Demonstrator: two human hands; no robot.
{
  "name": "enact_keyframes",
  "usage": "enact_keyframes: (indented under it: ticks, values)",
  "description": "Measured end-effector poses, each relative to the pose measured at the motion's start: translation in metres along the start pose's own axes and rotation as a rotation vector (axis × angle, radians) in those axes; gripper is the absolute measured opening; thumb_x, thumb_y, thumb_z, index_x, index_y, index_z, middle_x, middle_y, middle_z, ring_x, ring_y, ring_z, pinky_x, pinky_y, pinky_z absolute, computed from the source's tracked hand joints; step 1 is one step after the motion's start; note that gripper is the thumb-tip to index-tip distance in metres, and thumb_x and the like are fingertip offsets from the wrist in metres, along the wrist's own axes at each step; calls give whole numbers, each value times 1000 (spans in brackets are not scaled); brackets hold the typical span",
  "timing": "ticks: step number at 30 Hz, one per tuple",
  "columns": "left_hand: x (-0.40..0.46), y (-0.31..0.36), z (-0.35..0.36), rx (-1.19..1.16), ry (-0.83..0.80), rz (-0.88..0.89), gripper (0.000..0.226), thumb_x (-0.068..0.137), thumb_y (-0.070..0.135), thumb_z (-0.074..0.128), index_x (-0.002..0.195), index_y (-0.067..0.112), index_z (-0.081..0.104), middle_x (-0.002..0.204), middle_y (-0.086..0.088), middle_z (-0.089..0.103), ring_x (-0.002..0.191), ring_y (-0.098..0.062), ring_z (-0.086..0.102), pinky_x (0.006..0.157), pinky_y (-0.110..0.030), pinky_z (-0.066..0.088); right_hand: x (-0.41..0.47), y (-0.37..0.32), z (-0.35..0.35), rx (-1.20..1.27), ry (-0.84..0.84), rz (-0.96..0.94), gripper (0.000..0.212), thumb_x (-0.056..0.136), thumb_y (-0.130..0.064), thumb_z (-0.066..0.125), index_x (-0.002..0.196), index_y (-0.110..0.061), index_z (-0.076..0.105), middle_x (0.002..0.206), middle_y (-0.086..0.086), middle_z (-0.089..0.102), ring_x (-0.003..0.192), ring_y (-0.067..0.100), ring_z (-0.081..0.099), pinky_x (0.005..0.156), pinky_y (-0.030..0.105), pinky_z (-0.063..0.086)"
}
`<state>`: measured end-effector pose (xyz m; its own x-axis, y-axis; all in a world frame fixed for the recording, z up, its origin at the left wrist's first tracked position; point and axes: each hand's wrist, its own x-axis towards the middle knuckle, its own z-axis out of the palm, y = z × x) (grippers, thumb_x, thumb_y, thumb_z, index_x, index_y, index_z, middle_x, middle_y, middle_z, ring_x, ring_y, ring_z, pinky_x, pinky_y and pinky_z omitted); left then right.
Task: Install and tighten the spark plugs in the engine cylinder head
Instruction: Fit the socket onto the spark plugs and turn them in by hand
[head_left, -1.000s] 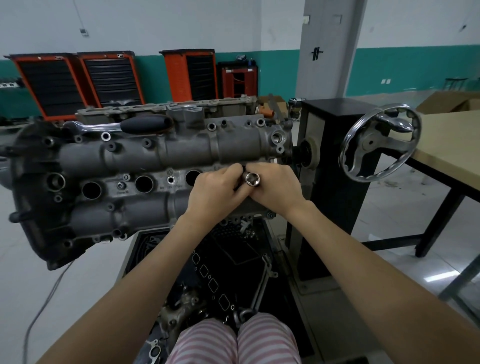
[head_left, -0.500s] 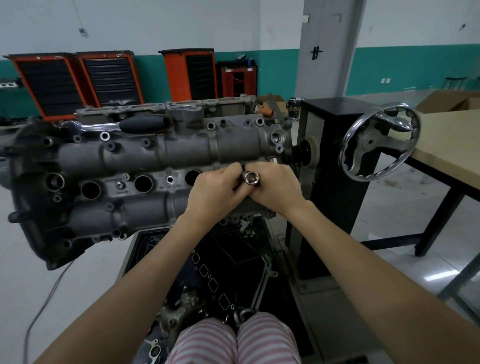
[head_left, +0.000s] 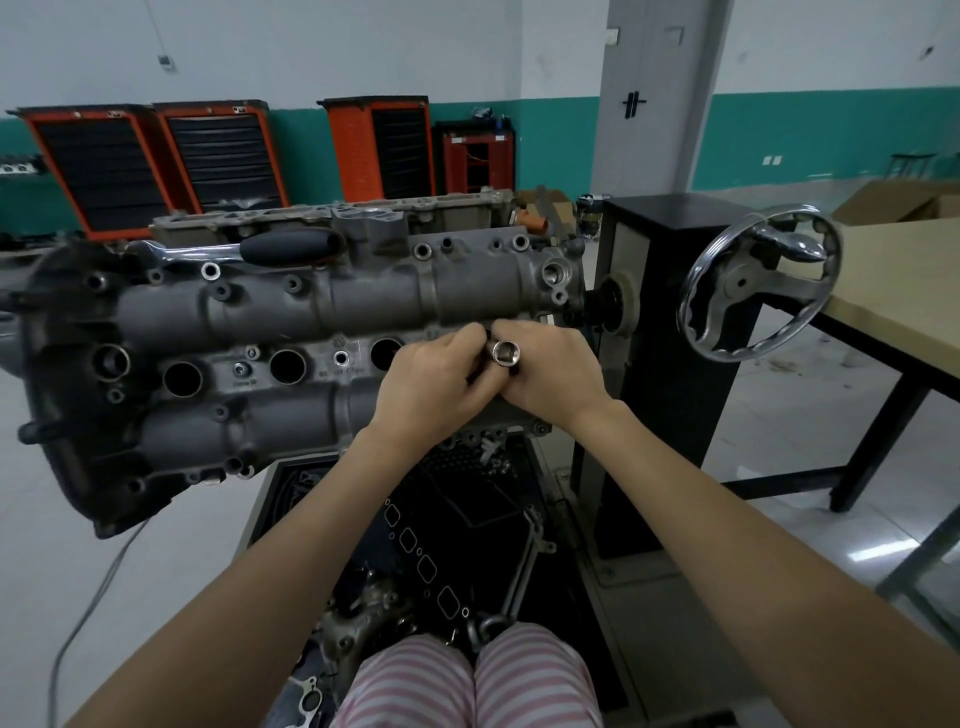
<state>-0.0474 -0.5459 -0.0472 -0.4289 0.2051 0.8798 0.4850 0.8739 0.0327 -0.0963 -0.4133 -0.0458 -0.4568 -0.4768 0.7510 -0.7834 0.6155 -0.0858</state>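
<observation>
Grey cast metal forms the cylinder head (head_left: 291, 332) on its stand, with three open plug holes (head_left: 287, 366) showing in a row and a fourth place hidden behind the hands. Both the left hand (head_left: 434, 379) and right hand (head_left: 550, 374) curl around one chrome socket (head_left: 505, 354) at that right-end place. One ratchet handle (head_left: 291, 247) lies on top of the head.

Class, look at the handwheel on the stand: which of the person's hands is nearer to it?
Right. The right hand is on the handwheel's side of the socket; the left hand is beyond the socket, farther from the wheel.
</observation>
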Motion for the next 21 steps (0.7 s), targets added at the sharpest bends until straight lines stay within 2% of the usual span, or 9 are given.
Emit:
enact_keyframes:
  ticks: [4,8,10,14,16,21]
  values:
    - [0,3,-3,-68,-34,-53,28,82,29,47,69,4,43,54,3,40,39,-22,41,38,-26,29,1,0,0,-33,-33,7,17,74,-21,61,74,-10,48,63,2,57,56,27,55,47,27,27]
    - [1,1,-1,-30,-19,-66,33,81,30,52,63,3,45,48,-3,43,39,-24,42,42,-23,27,0,1,0,9,-37,-7,10,76,-17,59,70,-10,61,67,1,63,62,25,59,47,31,40]
    - [1,0,0,1,-3,-48,36,82,29,54,58,3,47,45,-6,46,38,-26,45,44,-22,28,-1,1,0,26,-13,-8,11,74,-17,58,67,-9,61,65,2,63,60,25,59,47,31,41]
    - [0,1,0,-14,-4,-28,33,82,28,50,61,4,44,47,-4,44,38,-27,43,44,-21,26,0,0,0,-14,-10,15,19,73,-20,63,70,-11,46,62,3,58,56,27,56,47,26,28]
    - [0,2,-1,-46,-15,-51,29,82,28,48,66,4,43,52,3,38,39,-24,42,42,-22,26,1,-1,0,-28,-38,22,23,74,-23,62,74,-15,41,65,2,57,58,27,56,48,27,28]
    - [1,1,0,-5,-5,-51,32,81,30,52,63,4,45,48,-2,45,39,-22,44,42,-22,28,-1,0,-2,3,-31,-5,7,75,-16,61,73,-9,62,69,2,64,64,26,61,48,33,43]
